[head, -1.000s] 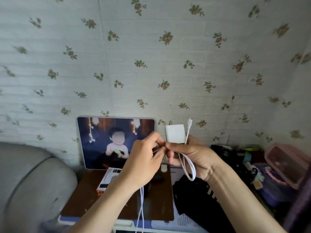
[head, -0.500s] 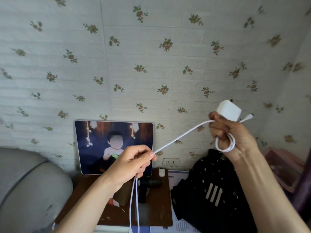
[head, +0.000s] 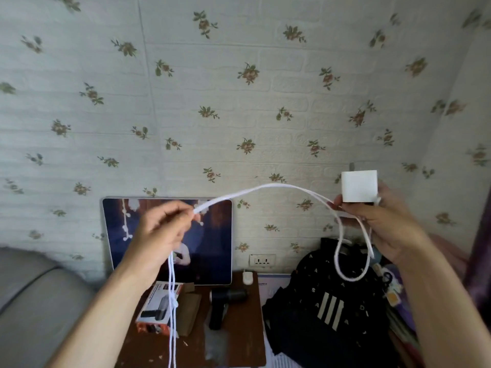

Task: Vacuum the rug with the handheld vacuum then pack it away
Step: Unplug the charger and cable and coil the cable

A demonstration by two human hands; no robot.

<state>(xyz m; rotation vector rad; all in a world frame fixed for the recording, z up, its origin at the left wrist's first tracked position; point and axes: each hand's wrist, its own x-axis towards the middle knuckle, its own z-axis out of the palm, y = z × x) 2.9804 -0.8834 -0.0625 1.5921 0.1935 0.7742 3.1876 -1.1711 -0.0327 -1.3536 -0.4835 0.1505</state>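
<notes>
My right hand [head: 385, 224] is raised at the right, gripping a white charger block [head: 359, 186] with a loop of white cable [head: 265, 188] hanging below it. My left hand [head: 162, 229] pinches the same cable at centre left, and the doubled strands arc between both hands, then drop straight down from the left hand. The black handheld vacuum [head: 225, 301] lies on the brown table [head: 239, 341] below. Its opened box [head: 159, 308] sits to the left of it.
A framed picture [head: 212, 243] leans against the flowered wall behind the table. A wall socket [head: 262, 260] and a small white mouse [head: 247, 278] are beside it. A black backpack [head: 326, 314] fills the right, a grey sofa arm [head: 32, 301] the left.
My hands started together at the charger, then drew apart. The right hand carried the charger up and right, and the cable between them now sags in an arc with a bigger loop.
</notes>
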